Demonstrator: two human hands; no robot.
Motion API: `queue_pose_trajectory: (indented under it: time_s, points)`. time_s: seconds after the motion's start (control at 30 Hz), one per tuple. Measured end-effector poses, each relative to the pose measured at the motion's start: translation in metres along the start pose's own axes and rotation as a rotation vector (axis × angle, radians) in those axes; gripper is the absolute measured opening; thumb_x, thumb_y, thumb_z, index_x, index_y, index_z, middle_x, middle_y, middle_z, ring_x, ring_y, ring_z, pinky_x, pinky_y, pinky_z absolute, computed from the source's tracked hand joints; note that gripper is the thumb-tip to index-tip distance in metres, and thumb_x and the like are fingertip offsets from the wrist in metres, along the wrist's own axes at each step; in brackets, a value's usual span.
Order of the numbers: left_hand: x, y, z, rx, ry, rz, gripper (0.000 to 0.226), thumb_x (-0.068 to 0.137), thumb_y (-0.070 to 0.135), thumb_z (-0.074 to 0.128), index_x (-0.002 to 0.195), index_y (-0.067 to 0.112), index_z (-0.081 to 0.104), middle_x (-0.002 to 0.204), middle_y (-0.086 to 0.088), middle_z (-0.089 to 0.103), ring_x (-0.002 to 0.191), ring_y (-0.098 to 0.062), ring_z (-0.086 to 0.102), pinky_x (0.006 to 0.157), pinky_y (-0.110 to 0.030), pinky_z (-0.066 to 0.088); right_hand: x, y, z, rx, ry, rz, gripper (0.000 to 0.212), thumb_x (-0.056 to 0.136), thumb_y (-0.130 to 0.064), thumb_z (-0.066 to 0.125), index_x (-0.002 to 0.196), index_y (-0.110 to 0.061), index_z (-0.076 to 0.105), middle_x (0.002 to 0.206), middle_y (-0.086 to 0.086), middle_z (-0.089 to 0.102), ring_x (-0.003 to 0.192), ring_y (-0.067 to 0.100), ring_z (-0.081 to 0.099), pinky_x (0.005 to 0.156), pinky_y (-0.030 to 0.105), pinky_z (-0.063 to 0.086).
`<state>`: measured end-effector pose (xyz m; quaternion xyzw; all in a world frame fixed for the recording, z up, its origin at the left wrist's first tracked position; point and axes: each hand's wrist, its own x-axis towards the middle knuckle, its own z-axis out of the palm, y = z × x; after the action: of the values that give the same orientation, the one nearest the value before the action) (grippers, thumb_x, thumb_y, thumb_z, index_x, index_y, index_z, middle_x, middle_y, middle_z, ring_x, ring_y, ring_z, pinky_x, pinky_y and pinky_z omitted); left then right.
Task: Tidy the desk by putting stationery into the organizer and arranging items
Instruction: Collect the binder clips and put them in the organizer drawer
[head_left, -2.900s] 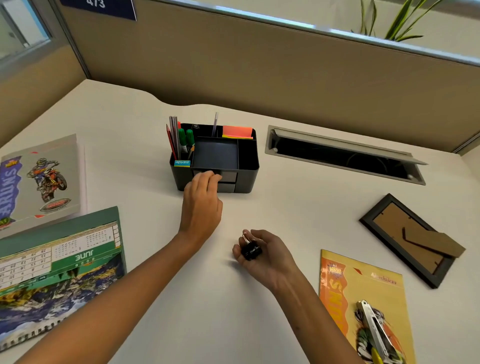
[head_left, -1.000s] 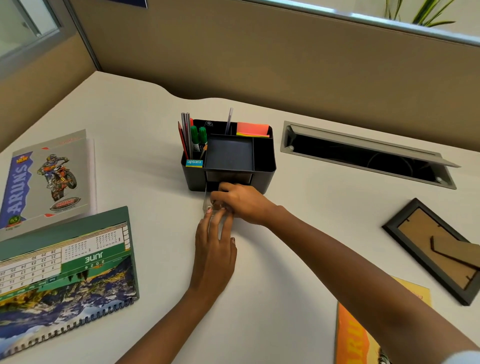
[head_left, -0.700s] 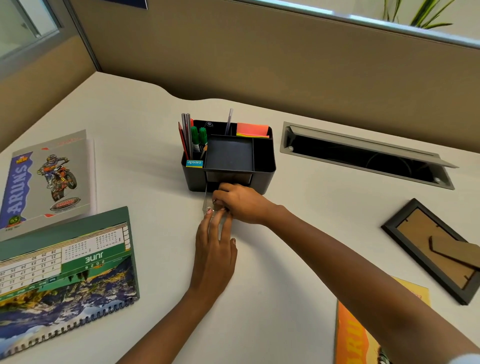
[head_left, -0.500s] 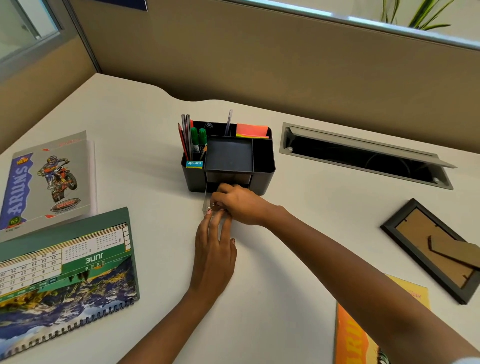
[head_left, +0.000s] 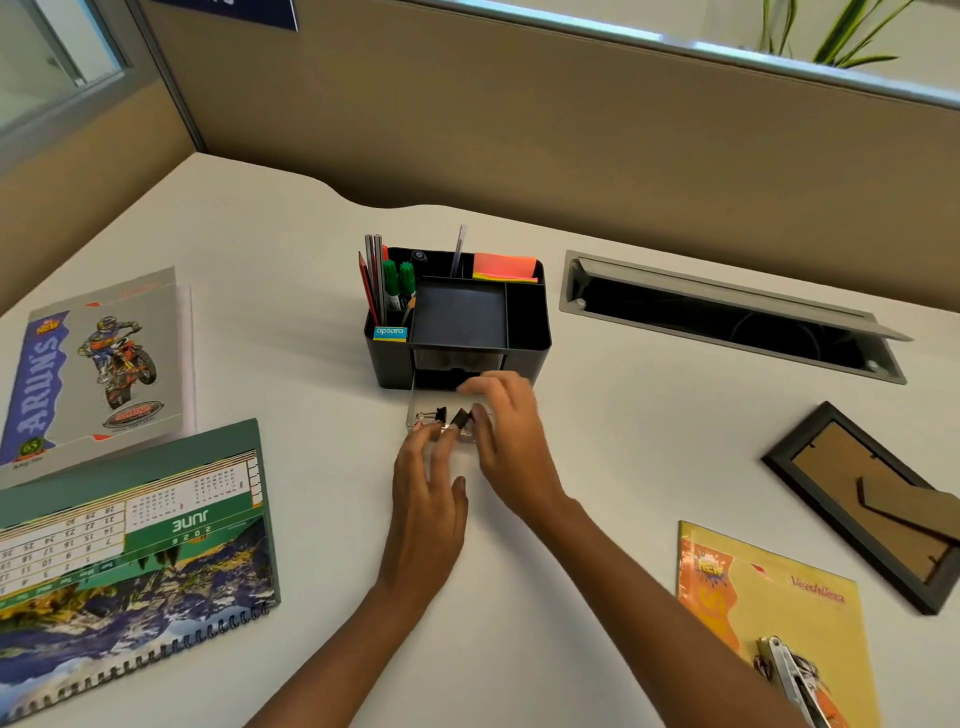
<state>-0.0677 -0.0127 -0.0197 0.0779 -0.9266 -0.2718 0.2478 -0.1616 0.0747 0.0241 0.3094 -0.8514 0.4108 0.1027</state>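
Note:
A black desk organizer (head_left: 535, 358) stands mid-desk with pencils and green markers (head_left: 397, 280) in its left slot and orange sticky notes (head_left: 504, 266) at the back. Its clear drawer (head_left: 420, 400) is pulled out toward me. Two black binder clips (head_left: 440, 414) lie inside it. My left hand (head_left: 426, 499) rests flat on the desk, fingertips touching the drawer's front. My right hand (head_left: 511, 436) hovers over the drawer's right side, blurred, fingers apart and holding nothing.
A green June desk calendar (head_left: 130, 545) and a grey motorbike notebook (head_left: 98, 364) lie at the left. At the right are a yellow notebook (head_left: 769, 597) with a stapler (head_left: 789, 675) on it, a face-down picture frame (head_left: 872, 499) and an open cable slot (head_left: 727, 317).
My right hand carried a binder clip to the pulled-out drawer, let it go there and has lifted slightly. My left hand pulled the drawer out and stays at its front.

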Motion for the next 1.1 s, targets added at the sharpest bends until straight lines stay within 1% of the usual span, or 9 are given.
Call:
queue_pose_trajectory:
  time_s: [0.07, 0.13, 0.3, 0.43, 0.5, 0.57, 0.73, 0.9, 1.1]
  points:
    - [0.005, 0.001, -0.012, -0.128, 0.063, -0.081, 0.053, 0.087, 0.004, 0.057, 0.135, 0.005, 0.036, 0.138, -0.014, 0.034, 0.132, -0.023, 0.036, 0.11, -0.033, 0.034, -0.012, 0.002, -0.001, 0.038, 0.242, 0.121, 0.028, 0.089, -0.002, 0.055, 0.115, -0.011, 0.053, 0.114, 0.004, 0.052, 0.106, 0.014, 0.049, 0.092, 0.023, 0.045]
    - [0.012, -0.005, -0.018, -0.207, 0.137, -0.178, 0.059, 0.085, 0.006, 0.06, 0.137, 0.003, 0.032, 0.14, -0.014, 0.029, 0.133, -0.021, 0.032, 0.112, -0.028, 0.027, -0.02, 0.004, -0.001, 0.105, 0.356, 0.262, 0.044, 0.083, -0.002, 0.063, 0.119, -0.017, 0.045, 0.118, 0.001, 0.047, 0.105, 0.014, 0.048, 0.09, 0.029, 0.048]
    - [0.033, -0.033, -0.016, -0.292, 0.111, -0.325, 0.082, 0.081, 0.017, 0.069, 0.145, 0.006, 0.019, 0.149, -0.012, 0.022, 0.139, -0.02, 0.022, 0.114, -0.028, 0.021, -0.035, 0.019, 0.005, 0.19, 0.159, 0.321, 0.084, 0.076, -0.021, 0.077, 0.141, -0.018, 0.024, 0.146, 0.0, 0.024, 0.136, 0.015, 0.029, 0.113, 0.033, 0.03]
    - [0.053, -0.048, -0.013, -0.353, 0.024, -0.377, 0.092, 0.079, 0.018, 0.073, 0.148, 0.014, 0.012, 0.153, -0.006, 0.021, 0.141, -0.019, 0.021, 0.112, -0.026, 0.02, -0.028, 0.025, 0.012, 0.258, 0.08, 0.364, 0.106, 0.071, -0.037, 0.081, 0.148, -0.018, 0.012, 0.154, -0.001, 0.012, 0.144, 0.012, 0.016, 0.118, 0.037, 0.023]
    - [0.058, -0.05, -0.011, -0.344, 0.01, -0.369, 0.092, 0.078, 0.02, 0.073, 0.148, 0.016, 0.013, 0.154, -0.004, 0.022, 0.14, -0.017, 0.023, 0.109, -0.02, 0.02, -0.021, 0.025, 0.013, 0.267, 0.165, 0.352, 0.096, 0.07, -0.031, 0.084, 0.143, -0.016, 0.024, 0.151, 0.004, 0.019, 0.142, 0.012, 0.02, 0.116, 0.035, 0.025]
    - [0.06, -0.05, -0.01, -0.336, 0.012, -0.375, 0.091, 0.078, 0.023, 0.073, 0.148, 0.017, 0.014, 0.153, -0.003, 0.024, 0.139, -0.016, 0.025, 0.107, -0.02, 0.022, -0.018, 0.024, 0.013, 0.201, 0.258, 0.298, 0.073, 0.072, -0.029, 0.083, 0.131, -0.018, 0.04, 0.145, 0.005, 0.026, 0.137, 0.012, 0.025, 0.113, 0.031, 0.029]
    - [0.06, -0.053, -0.008, -0.322, 0.03, -0.365, 0.09, 0.078, 0.024, 0.073, 0.148, 0.017, 0.015, 0.152, -0.004, 0.026, 0.139, -0.017, 0.027, 0.108, -0.023, 0.026, -0.025, 0.018, 0.018, -0.176, 0.196, 0.057, 0.025, 0.088, -0.031, 0.066, 0.111, -0.022, 0.064, 0.138, 0.008, 0.041, 0.124, 0.022, 0.04, 0.104, 0.031, 0.03]
    - [0.059, -0.053, -0.007, -0.321, 0.033, -0.358, 0.091, 0.078, 0.022, 0.074, 0.147, 0.015, 0.016, 0.152, -0.004, 0.027, 0.138, -0.018, 0.028, 0.108, -0.022, 0.025, -0.027, 0.019, 0.021, -0.292, 0.24, 0.079, 0.022, 0.093, -0.02, 0.055, 0.108, -0.011, 0.069, 0.122, 0.013, 0.051, 0.112, 0.025, 0.047, 0.092, 0.038, 0.043]
    - [0.06, -0.054, -0.006, -0.311, 0.04, -0.35, 0.09, 0.077, 0.022, 0.074, 0.147, 0.016, 0.017, 0.151, -0.003, 0.028, 0.138, -0.017, 0.029, 0.108, -0.024, 0.027, -0.024, 0.02, 0.023, -0.329, 0.266, 0.119, 0.035, 0.092, -0.019, 0.053, 0.124, -0.007, 0.059, 0.112, 0.012, 0.049, 0.102, 0.022, 0.049, 0.09, 0.031, 0.042]
